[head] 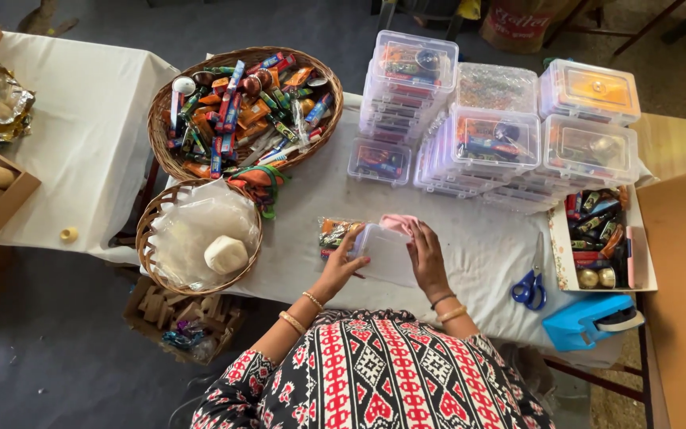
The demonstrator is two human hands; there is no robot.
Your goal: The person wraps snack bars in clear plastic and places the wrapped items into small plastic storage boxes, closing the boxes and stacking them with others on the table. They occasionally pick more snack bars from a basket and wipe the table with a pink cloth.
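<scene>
A small clear plastic box (387, 253), rectangular with rounded corners and a milky sheen, lies on the white cloth of the table (470, 246) near the picture's centre, just toward 6 o'clock. The left hand (343, 264) has its grip closed on the box's 9 o'clock edge, fingers curled over the rim. The right hand (425, 254) has its grip clamped on the 3 o'clock edge, fingers bent down over the top. A soft pink cloth (398, 223) bunches at the box's 12 o'clock edge, touching it, and a crinkly clear packet of coloured items (335, 233) lies just beside it toward 10 o'clock. Farther out at 11 o'clock sits a round woven wicker basket (170, 151) heaped with glossy wrapped pieces; a smaller wicker basket (146, 230) at 9 o'clock holds thin clear plastic and a pale round lump. Stacks of clear lidded boxes (502, 139) rise at 1 o'clock. Blue-handled scissors (529, 284) lie flat at 3 o'clock, near a blue plastic tape dispenser (585, 322) toward 4 o'clock.
</scene>
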